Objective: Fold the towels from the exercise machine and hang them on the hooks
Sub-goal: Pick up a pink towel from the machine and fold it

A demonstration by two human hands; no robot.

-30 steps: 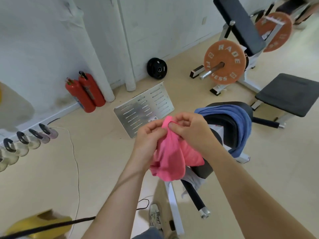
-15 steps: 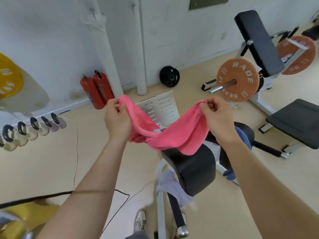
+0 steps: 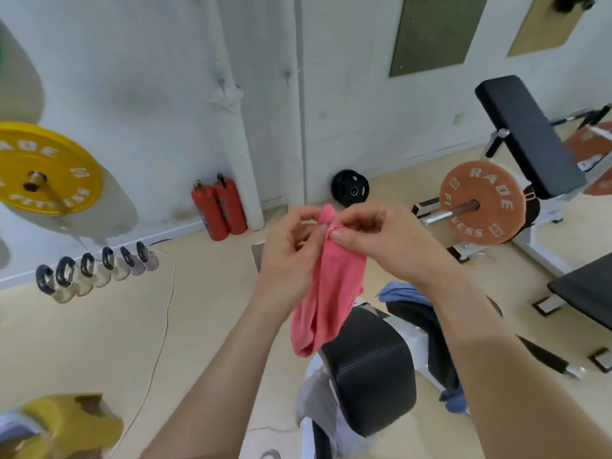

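A pink towel [image 3: 328, 293] hangs folded lengthwise in front of me, its top corners pinched together. My left hand [image 3: 291, 253] and my right hand [image 3: 381, 240] both grip that top edge, close side by side. Below them stands the exercise machine with a black padded roller [image 3: 371, 369]. A blue towel [image 3: 400, 291] is draped over the machine behind my right forearm, and its lower end shows at the bottom right. A pale grey towel [image 3: 314, 399] hangs low on the machine's frame. Small hooks [image 3: 221, 82] stick out of the white wall above.
Two red fire extinguishers [image 3: 218, 207] stand by a white pipe. A row of kettlebells [image 3: 96, 270] lines the left wall under a yellow weight plate [image 3: 43, 170]. A bench with an orange plate [image 3: 480, 203] stands right; a black plate [image 3: 350, 192] leans on the wall.
Half a second ago the pink towel was stretched wide between my hands. Now the hands have come together, folding it in half, and it hangs down. My view has tilted up.
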